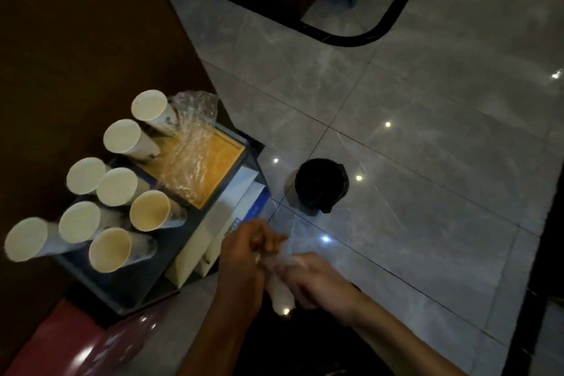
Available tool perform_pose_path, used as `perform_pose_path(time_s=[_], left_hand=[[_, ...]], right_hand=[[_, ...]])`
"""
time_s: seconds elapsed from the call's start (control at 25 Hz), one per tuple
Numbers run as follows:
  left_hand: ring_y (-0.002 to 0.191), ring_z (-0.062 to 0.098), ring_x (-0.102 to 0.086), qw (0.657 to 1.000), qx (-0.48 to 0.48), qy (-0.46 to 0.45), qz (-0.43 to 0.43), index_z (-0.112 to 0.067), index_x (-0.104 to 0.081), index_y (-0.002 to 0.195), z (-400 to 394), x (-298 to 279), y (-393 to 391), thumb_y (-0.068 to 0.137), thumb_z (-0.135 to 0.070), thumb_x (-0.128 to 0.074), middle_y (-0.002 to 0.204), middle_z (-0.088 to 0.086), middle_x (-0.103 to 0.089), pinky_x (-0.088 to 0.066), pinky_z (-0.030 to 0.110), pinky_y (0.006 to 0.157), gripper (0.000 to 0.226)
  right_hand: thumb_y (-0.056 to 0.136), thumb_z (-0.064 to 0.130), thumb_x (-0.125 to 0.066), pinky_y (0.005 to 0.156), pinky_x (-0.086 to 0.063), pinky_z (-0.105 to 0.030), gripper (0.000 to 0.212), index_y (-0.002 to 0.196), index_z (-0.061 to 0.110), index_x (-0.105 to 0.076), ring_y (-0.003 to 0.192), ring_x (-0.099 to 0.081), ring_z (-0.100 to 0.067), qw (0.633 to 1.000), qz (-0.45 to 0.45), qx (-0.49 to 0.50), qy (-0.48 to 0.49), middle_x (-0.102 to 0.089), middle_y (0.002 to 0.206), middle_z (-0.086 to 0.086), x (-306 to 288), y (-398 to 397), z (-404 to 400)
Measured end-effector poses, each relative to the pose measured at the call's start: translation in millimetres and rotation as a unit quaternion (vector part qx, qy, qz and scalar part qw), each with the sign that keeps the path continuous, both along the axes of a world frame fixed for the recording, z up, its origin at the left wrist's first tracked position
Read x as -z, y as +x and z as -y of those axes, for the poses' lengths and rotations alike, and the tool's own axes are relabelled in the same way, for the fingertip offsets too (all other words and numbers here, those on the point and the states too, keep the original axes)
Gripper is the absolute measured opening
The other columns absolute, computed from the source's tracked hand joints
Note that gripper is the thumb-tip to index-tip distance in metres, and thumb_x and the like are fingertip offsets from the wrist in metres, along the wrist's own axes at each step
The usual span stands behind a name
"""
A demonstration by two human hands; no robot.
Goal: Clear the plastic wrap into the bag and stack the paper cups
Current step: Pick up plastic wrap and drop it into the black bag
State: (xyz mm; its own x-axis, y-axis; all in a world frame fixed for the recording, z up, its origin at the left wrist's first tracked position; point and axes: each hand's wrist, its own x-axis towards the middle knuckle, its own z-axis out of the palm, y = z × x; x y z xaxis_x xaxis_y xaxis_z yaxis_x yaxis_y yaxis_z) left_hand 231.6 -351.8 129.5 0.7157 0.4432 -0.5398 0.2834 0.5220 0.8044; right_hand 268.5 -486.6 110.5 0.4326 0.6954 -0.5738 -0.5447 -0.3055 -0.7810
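Dim room, warm cast, and the light comes from overhead spots that show as small white glints on the glossy floor tiles [427, 131], with a softer sheen on the red surface [91, 345] at lower left. Both hands are smeared by motion blur, the right hand [317, 281] worst, while the cups [117, 186] read fairly sharp and bright against the murky brown left side. Wide-angle bending curves the floor lines and stretches the cups toward the left edge.
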Motion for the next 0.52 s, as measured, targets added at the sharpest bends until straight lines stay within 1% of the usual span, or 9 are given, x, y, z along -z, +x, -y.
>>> perform_pose_path(time_s=[0.08, 0.12, 0.16, 0.2, 0.28, 0.36, 0.4, 0.48, 0.52], left_hand=[[0.079, 0.025, -0.066, 0.992, 0.080, 0.089, -0.042, -0.017, -0.070, 0.074, 14.4, 2.4, 7.0, 0.083, -0.033, -0.049, 0.076, 0.007, -0.069, -0.054, 0.046, 0.079, 0.028], [0.087, 0.025, -0.069, 0.986, 0.110, 0.113, -0.058, -0.024, -0.073, 0.087, 22.6, 3.6, 10.5, 0.085, -0.039, -0.046, 0.087, 0.004, -0.073, -0.055, 0.050, 0.081, 0.031], [0.091, 0.023, -0.070, 0.980, 0.135, 0.134, -0.062, -0.030, -0.071, 0.097, 30.7, 5.2, 14.8, 0.087, -0.043, -0.044, 0.094, 0.000, -0.074, -0.058, 0.048, 0.081, 0.032], [0.094, 0.018, -0.070, 0.975, 0.149, 0.153, -0.056, -0.035, -0.068, 0.103, 38.1, 6.5, 19.7, 0.088, -0.046, -0.042, 0.099, -0.004, -0.072, -0.060, 0.040, 0.080, 0.032], [0.099, 0.008, -0.066, 0.969, 0.151, 0.190, -0.058, -0.044, -0.060, 0.111, 49.3, 12.6, 32.3, 0.088, -0.047, -0.041, 0.110, -0.010, -0.066, -0.057, 0.025, 0.076, 0.030], [0.113, 0.001, -0.055, 0.942, 0.185, 0.266, -0.088, -0.045, -0.050, 0.125, 47.4, 22.1, 42.5, 0.095, -0.047, -0.040, 0.132, -0.010, -0.049, -0.053, 0.026, 0.085, 0.032], [0.124, 0.000, -0.045, 0.923, 0.220, 0.306, -0.082, -0.045, -0.048, 0.127, 42.3, 27.4, 44.6, 0.099, -0.047, -0.041, 0.142, -0.011, -0.037, -0.050, 0.027, 0.094, 0.030], [0.140, -0.001, -0.026, 0.893, 0.295, 0.340, -0.023, -0.050, -0.057, 0.107, 28.2, 35.4, 47.9, 0.096, -0.046, -0.050, 0.151, -0.020, -0.020, -0.041, 0.027, 0.104, 0.014], [0.142, -0.004, -0.020, 0.882, 0.327, 0.340, 0.003, -0.055, -0.058, 0.098, 21.0, 37.1, 50.7, 0.092, -0.049, -0.055, 0.153, -0.024, -0.016, -0.039, 0.025, 0.104, 0.009]], right_hand=[[0.079, 0.040, -0.063, 0.045, -0.022, -0.028, 0.028, 0.058, 0.023, -0.055, 0.045, -0.031, -0.015, 0.978, -0.095, 0.182, 0.020, -0.035, 0.053, -0.001, 4.1, 9.8, 5.0], [0.078, 0.040, -0.063, 0.045, -0.026, -0.027, 0.028, 0.063, 0.018, -0.055, 0.046, -0.034, -0.016, 0.956, -0.128, 0.263, 0.024, -0.038, 0.055, -0.004, 6.8, 14.0, 3.7], [0.078, 0.038, -0.063, 0.047, -0.033, -0.028, 0.026, 0.070, 0.014, -0.057, 0.049, -0.041, -0.019, 0.932, -0.157, 0.327, 0.027, -0.044, 0.059, -0.008, 8.9, 18.8, 0.6], [0.078, 0.034, -0.062, 0.053, -0.040, -0.031, 0.024, 0.078, 0.010, -0.060, 0.055, -0.050, -0.023, 0.907, -0.193, 0.371, 0.041, -0.052, 0.065, -0.012, 9.7, 24.4, -3.6], [0.078, 0.026, -0.059, 0.066, -0.048, -0.035, 0.021, 0.082, 0.006, -0.064, 0.067, -0.059, -0.025, 0.853, -0.296, 0.419, 0.102, -0.061, 0.076, -0.015, 6.3, 38.4, -12.8], [0.078, 0.023, -0.055, 0.073, -0.050, -0.036, 0.024, 0.076, 0.005, -0.071, 0.067, -0.064, -0.025, 0.826, -0.340, 0.433, 0.123, -0.067, 0.078, -0.016, 1.0, 54.8, -19.8], [0.079, 0.022, -0.054, 0.073, -0.051, -0.036, 0.024, 0.072, 0.006, -0.070, 0.064, -0.065, -0.025, 0.818, -0.344, 0.448, 0.107, -0.068, 0.075, -0.015, -0.2, 61.5, -22.9], [0.078, 0.021, -0.055, 0.060, -0.052, -0.031, 0.017, 0.065, 0.010, -0.054, 0.051, -0.060, -0.021, 0.795, -0.343, 0.495, 0.074, -0.061, 0.061, -0.010, -0.2, 76.6, -27.9], [0.077, 0.024, -0.058, 0.051, -0.051, -0.027, 0.021, 0.062, 0.013, -0.047, 0.045, -0.055, -0.018, 0.775, -0.350, 0.522, 0.065, -0.054, 0.055, -0.006, 1.2, 83.2, -29.5]])
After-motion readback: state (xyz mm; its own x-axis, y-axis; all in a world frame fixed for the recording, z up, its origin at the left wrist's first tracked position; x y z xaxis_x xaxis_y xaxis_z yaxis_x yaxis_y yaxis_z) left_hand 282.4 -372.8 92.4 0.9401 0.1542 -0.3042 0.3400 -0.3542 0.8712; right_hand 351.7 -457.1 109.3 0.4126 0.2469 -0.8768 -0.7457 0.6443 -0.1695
